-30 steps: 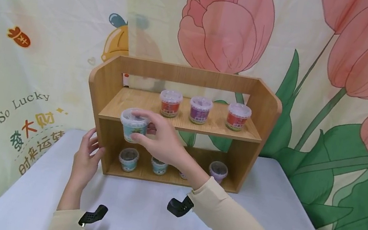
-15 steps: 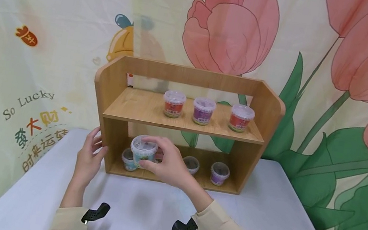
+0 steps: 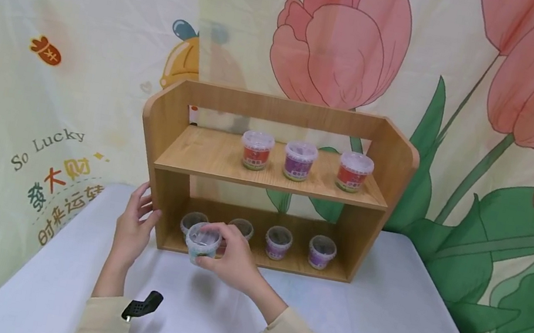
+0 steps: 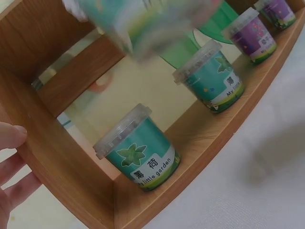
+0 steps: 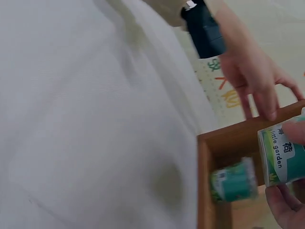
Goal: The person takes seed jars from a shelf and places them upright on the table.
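Head view: right hand [image 3: 231,261] pinched cup [image 3: 199,244], left hand [image 3: 132,233] loosely touched shelf [image 3: 271,175]; swinging far, we risked toppling left cup [image 3: 193,218].

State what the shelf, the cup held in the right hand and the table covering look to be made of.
Shelf: wood or wood-look board, satin finish; fine grain shows.
Held cup: probably plastic; the lid looks see-through with highlights, and a printed teal wrap hides most of the wall.
Table covering: likely fabric, matte white, with soft creases.
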Demonstrator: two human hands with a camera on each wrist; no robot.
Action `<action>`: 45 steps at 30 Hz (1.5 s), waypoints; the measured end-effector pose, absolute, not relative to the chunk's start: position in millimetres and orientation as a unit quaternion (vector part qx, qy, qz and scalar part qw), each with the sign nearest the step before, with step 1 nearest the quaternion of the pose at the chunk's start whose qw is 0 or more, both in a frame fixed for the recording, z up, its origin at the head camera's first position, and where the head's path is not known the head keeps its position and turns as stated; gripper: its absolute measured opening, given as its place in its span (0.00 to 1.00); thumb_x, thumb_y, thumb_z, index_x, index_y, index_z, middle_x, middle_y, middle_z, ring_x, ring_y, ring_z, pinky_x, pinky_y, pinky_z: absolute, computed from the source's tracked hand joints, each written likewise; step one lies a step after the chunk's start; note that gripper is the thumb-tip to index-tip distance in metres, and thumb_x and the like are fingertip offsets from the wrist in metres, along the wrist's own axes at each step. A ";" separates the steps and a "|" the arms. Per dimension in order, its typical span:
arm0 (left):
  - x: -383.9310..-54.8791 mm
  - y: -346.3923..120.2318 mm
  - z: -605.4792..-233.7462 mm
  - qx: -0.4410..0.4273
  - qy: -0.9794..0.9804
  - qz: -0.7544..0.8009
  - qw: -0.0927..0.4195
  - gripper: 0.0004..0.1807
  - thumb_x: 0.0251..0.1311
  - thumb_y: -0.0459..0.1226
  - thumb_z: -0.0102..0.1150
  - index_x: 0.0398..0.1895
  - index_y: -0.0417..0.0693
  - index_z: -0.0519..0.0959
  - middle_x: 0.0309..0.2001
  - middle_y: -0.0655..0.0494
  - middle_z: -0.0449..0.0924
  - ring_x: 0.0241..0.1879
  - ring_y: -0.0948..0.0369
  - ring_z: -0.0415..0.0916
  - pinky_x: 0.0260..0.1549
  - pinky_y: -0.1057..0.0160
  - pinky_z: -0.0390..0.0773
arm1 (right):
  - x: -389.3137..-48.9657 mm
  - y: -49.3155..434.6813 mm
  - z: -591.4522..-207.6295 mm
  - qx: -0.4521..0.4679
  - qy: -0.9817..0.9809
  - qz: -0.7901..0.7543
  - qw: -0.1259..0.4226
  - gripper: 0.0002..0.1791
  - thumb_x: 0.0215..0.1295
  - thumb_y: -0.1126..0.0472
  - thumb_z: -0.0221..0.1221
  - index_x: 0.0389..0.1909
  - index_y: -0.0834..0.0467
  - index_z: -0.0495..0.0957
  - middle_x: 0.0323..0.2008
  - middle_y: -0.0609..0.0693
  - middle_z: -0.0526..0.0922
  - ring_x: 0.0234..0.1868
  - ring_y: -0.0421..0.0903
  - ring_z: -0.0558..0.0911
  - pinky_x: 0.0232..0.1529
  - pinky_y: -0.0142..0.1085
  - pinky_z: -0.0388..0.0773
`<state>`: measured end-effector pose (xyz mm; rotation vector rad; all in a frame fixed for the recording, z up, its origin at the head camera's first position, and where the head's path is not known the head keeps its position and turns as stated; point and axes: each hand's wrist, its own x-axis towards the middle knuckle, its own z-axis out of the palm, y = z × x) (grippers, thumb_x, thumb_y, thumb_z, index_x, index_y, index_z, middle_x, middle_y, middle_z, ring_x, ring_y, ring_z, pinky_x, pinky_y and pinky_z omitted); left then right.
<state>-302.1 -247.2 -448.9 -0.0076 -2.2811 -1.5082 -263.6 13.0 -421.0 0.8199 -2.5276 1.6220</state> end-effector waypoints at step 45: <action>-304.3 -249.9 -447.7 -0.017 -0.822 -0.530 0.210 0.43 0.80 0.32 0.54 0.86 0.76 0.49 0.78 0.37 0.65 0.74 0.36 0.68 0.67 0.34 0.75 | -280.5 -43.3 -490.0 0.291 -0.861 0.417 -0.015 0.35 0.54 0.69 0.79 0.61 0.45 0.77 0.59 0.43 0.78 0.61 0.39 0.76 0.65 0.35 0.77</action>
